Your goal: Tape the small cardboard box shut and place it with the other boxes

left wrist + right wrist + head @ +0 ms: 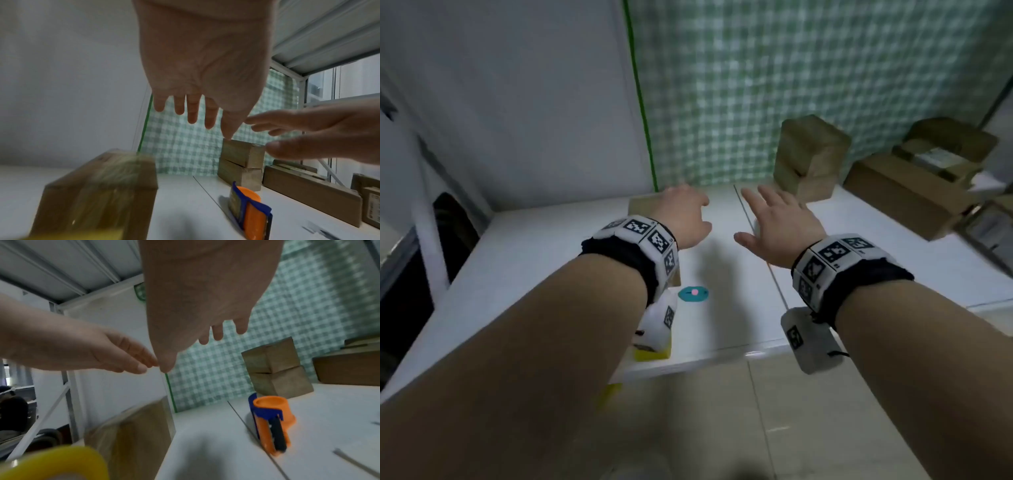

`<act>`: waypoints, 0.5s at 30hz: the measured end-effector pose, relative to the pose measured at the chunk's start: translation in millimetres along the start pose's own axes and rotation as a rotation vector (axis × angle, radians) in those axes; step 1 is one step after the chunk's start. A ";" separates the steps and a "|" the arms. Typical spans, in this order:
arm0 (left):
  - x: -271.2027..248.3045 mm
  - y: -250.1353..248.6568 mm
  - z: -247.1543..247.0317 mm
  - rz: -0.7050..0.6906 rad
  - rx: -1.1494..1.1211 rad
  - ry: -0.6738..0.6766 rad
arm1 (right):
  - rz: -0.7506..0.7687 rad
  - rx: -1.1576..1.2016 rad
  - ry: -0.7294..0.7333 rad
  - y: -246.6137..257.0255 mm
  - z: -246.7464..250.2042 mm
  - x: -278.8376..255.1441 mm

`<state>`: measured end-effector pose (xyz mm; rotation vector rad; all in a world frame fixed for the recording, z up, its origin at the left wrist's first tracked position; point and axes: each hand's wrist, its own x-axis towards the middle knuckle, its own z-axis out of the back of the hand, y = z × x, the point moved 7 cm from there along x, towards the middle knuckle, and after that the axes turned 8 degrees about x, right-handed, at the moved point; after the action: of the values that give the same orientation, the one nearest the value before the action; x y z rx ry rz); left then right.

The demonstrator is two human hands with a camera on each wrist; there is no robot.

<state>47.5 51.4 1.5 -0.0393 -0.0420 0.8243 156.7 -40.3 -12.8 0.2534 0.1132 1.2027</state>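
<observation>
**Two empty hands above the white table**

From the head camera, the left hand is in the middle of the frame, over a small cardboard box that is mostly hidden under it. Its fingers bend down a little and I cannot tell if they touch the box. The right hand is beside it with fingers spread wide, holding nothing. Two brown stacked boxes stand at the upper right, on the smooth white table. A flat teal disc lies lower in the middle.

From the left wrist camera, the left hand fills the top, fingers straight and apart, touching nothing. The small cardboard box is at the lower left, blurry and brown. An orange and blue tape dispenser stands at the lower right.

From the right wrist camera, the right hand hangs empty at the top. The tape dispenser is at the lower right, and a shiny yellow tape roll at the lower left.
</observation>
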 end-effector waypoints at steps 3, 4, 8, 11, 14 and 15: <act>-5.9 16.0 -25.1 0.031 -0.002 -0.028 | -0.004 -0.016 -0.012 8.0 -34.9 -7.6; -9.5 24.9 -31.3 0.039 -0.029 -0.060 | -0.009 -0.022 -0.007 11.5 -46.1 -13.4; -49.4 51.5 -41.0 0.037 -0.068 -0.168 | -0.026 -0.017 -0.059 33.5 -64.8 -48.1; -94.4 66.1 -36.3 0.077 -0.077 -0.138 | -0.040 -0.023 -0.038 54.8 -67.7 -82.6; -129.0 76.6 -29.1 0.070 -0.081 -0.073 | -0.057 -0.025 -0.049 72.6 -59.7 -108.6; -139.5 78.9 -25.2 0.064 -0.094 -0.073 | -0.061 -0.018 -0.067 78.0 -55.4 -115.7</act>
<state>-103.6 2.0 -30.7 -0.0993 -0.1489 0.8871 32.3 -114.5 -52.0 0.2724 0.0509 1.1327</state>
